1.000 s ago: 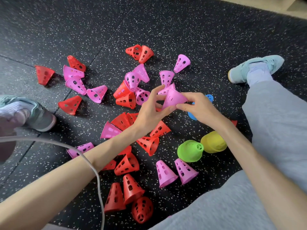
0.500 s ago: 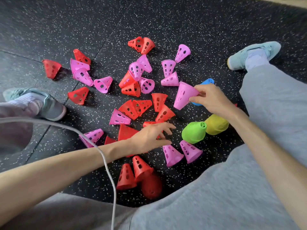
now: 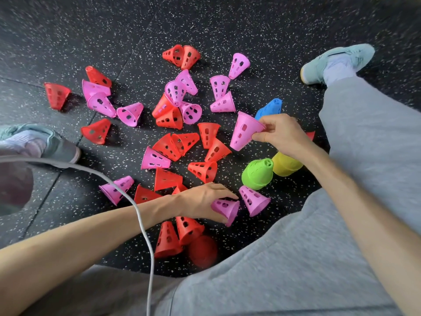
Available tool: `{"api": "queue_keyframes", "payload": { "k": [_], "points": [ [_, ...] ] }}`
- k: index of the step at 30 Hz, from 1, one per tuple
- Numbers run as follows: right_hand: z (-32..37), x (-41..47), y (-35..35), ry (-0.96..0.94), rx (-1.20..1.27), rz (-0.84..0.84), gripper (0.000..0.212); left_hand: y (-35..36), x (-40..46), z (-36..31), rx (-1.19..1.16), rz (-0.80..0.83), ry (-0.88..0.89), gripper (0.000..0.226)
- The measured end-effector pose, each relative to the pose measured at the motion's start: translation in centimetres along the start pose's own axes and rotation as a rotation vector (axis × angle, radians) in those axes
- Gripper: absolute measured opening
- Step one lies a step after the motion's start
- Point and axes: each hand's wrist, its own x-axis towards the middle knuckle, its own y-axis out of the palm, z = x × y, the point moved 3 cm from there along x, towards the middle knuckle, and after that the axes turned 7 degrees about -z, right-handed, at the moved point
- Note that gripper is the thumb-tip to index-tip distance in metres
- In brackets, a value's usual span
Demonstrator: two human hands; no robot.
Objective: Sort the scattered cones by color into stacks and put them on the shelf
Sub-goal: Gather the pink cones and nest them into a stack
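The right hand pinches the wide rim of a light, perforated pink plastic cone stack; the left hand grips another pink cone on the speckled rubber floor. Thin walls flex; rims grip best.

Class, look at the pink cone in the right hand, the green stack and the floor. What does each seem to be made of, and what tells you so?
Pink cone: probably thin moulded plastic, smooth and slightly glossy, with punched slots. Green stack: likely the same plastic, nested, with a soft sheen. Floor: apparently rubber matting, matt black with pale flecks and visible tile seams.
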Motion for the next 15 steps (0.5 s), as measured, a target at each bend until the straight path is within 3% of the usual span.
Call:
{"api": "queue_keyframes", "payload": {
  "k": [8, 15],
  "points": [
    [0.6, -0.1, 0.1, 0.007, -0.023, 0.01, 0.008, 0.5, 0.0, -1.2, -0.01, 0.043, 0.008, 0.064],
    [0.6, 0.0, -0.1, 0.0, 0.009, 0.023, 0.027, -2.2, -0.2, -1.6, -0.261, -0.322, -0.106, 0.07]
  ]
}}
